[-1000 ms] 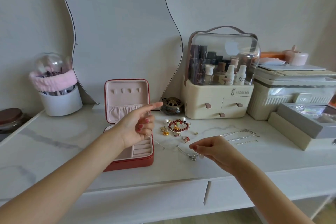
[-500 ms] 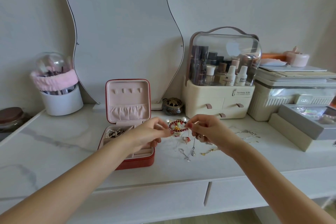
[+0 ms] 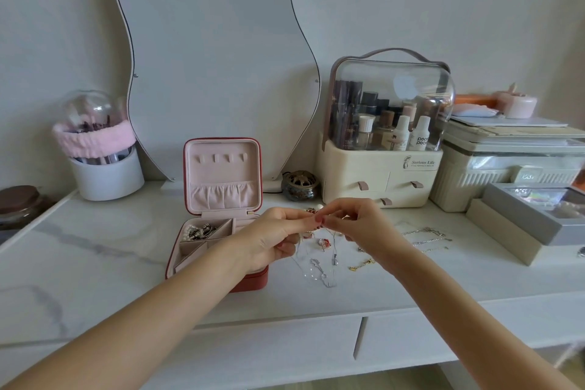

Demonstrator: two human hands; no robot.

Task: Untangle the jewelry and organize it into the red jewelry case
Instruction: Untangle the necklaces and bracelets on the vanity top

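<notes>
Above white marble tabletop (image 3: 95, 263), left hand (image 3: 269, 241) & right hand (image 3: 357, 225) pinch thin silver chain (image 3: 316, 272); hard tug could tighten knot, snap links.

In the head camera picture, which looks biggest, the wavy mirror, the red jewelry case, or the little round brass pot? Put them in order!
1. Wavy mirror, by far the biggest.
2. Red jewelry case, open.
3. Little brass pot, smallest.
The case stands nearer the camera than the pot, but the gap in size looks clear.
</notes>
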